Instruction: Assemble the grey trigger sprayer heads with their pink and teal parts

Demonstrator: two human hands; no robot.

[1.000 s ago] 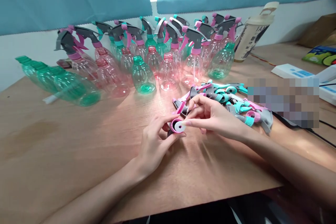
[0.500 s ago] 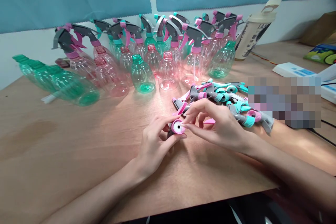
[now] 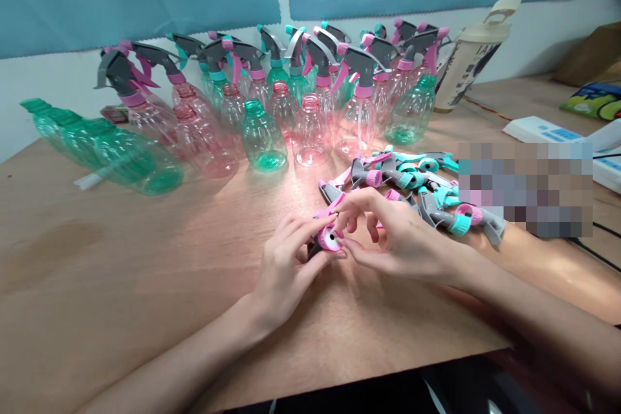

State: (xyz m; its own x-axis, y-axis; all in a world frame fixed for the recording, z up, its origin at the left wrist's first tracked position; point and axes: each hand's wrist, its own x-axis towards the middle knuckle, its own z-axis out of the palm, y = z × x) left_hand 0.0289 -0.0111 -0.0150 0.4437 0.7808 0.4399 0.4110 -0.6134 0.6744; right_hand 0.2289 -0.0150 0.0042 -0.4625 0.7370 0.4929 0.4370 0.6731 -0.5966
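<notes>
Two bare hands meet over the near middle of the one wooden table [image 3: 160, 259]. The left hand [image 3: 285, 265] is closed around one sprayer head [image 3: 326, 233], gripping it so that its pink collar [image 3: 322, 239] faces right and up. One white disc [image 3: 332, 241] with a single dark hole sits in the collar. The right hand [image 3: 395, 236] is half curled, with its thumb and forefinger at the collar's right edge; whether they pinch it or only touch it, I cannot tell.

Just beyond and to the right of the right hand lies one pile of loose sprayer heads [image 3: 412, 180], grey with pink or turquoise parts. They overlap too much for a sure count.

Farther off stand the bottles. Five green bottles [image 3: 264, 142] have bare necks: three at the far left, one in the middle and one at the right. Five pink bottles [image 3: 310, 136] also show bare necks. Among and behind them, at least a dozen bottles with sprayers fitted [image 3: 361, 68] crowd together, those at the back partly hidden.

At the far right are one cream tumbler [image 3: 470, 58], one brown box [image 3: 589, 55] and one green-and-blue packet [image 3: 589, 100].
</notes>
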